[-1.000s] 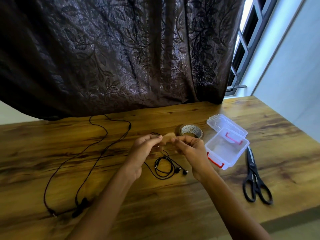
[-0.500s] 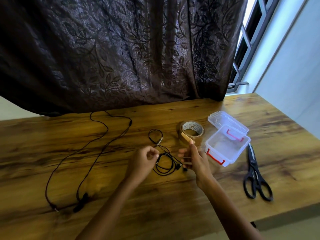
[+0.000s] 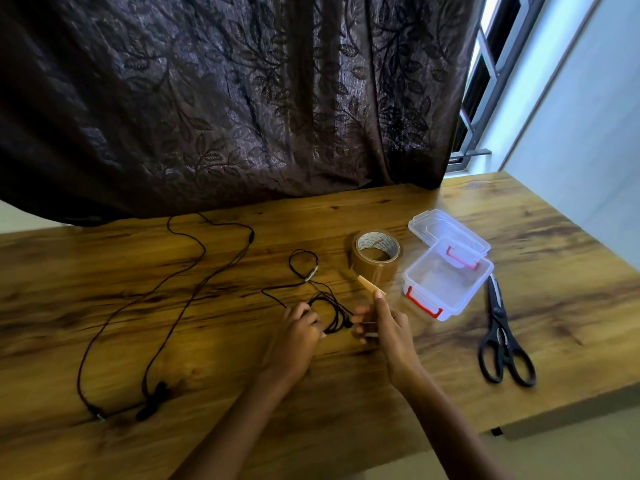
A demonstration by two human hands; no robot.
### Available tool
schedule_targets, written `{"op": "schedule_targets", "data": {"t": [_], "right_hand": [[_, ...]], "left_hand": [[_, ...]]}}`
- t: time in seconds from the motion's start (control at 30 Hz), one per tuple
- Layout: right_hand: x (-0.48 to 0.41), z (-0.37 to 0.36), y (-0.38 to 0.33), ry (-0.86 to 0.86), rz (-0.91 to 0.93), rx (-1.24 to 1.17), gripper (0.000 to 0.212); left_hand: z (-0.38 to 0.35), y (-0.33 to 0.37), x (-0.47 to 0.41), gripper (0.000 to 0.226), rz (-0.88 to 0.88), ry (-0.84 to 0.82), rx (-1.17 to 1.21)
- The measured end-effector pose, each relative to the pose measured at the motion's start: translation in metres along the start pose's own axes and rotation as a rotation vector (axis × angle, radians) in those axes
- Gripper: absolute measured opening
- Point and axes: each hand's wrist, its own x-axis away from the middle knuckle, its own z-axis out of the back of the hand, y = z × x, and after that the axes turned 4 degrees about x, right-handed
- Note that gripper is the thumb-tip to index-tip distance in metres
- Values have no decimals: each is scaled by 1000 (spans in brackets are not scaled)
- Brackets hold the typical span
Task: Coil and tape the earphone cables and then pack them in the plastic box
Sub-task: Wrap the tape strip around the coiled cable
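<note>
Wood-grain table (image 3: 554,258) runs across the lower half of the frame, with a dark leaf-patterned curtain (image 3: 225,98) hanging behind it and a window (image 3: 485,84) at the upper right.

Head view: at the centre, my left hand (image 3: 294,337) has its fingers curled onto the small coiled earphone (image 3: 335,315), pinching the black loops down against the wood. One end of that cable is not gathered in; it trails up and left into a loose loop with the plug (image 3: 309,274) on it. My right hand (image 3: 384,327), just right of the coil, holds a short strip of tape (image 3: 371,287) at the tip of its raised forefinger, the other fingers curled under; I cannot tell whether the thumb pinches the strip or it just sticks there. Above it stands the tape roll (image 3: 376,258). Right of the roll sits the plastic box (image 3: 446,282), open and with nothing in it that I can see, its lid (image 3: 446,230) lying behind it. Scissors (image 3: 502,341) lie at the right, well apart from my hands.

By my reckoning I am early on: one earphone is mostly coiled, a strip is cut and ready, but not yet wrapped round. The long earphone cable (image 3: 173,289) sprawls uncoiled at the left, so it has to be wound and taped too, then both packed and the lid closed
</note>
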Motion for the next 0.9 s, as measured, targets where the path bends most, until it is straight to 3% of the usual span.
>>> {"op": "schedule_targets", "data": {"t": [0.17, 0.33, 0.43, 0.57, 0.7, 0.9], "right_hand": [[1, 2, 3, -19, 34, 22, 43], [-2, 3, 6, -25, 157, 80, 39], [-5, 1, 5, -104, 290, 174, 43], [-8, -4, -11, -275, 369, 245, 60], [-13, -5, -29, -343, 384, 229, 64], [-17, -9, -63, -357, 346, 28, 76]], "left_hand": [[0, 3, -1, 27, -108, 19, -89], [10, 6, -2, 15, 7, -51, 59], [23, 9, -10, 26, 92, -39, 120], [54, 13, -22, 27, 150, 9, 282], [87, 14, -32, 20, 177, 96, 462], [110, 10, -40, 18, 335, -12, 998]]}}
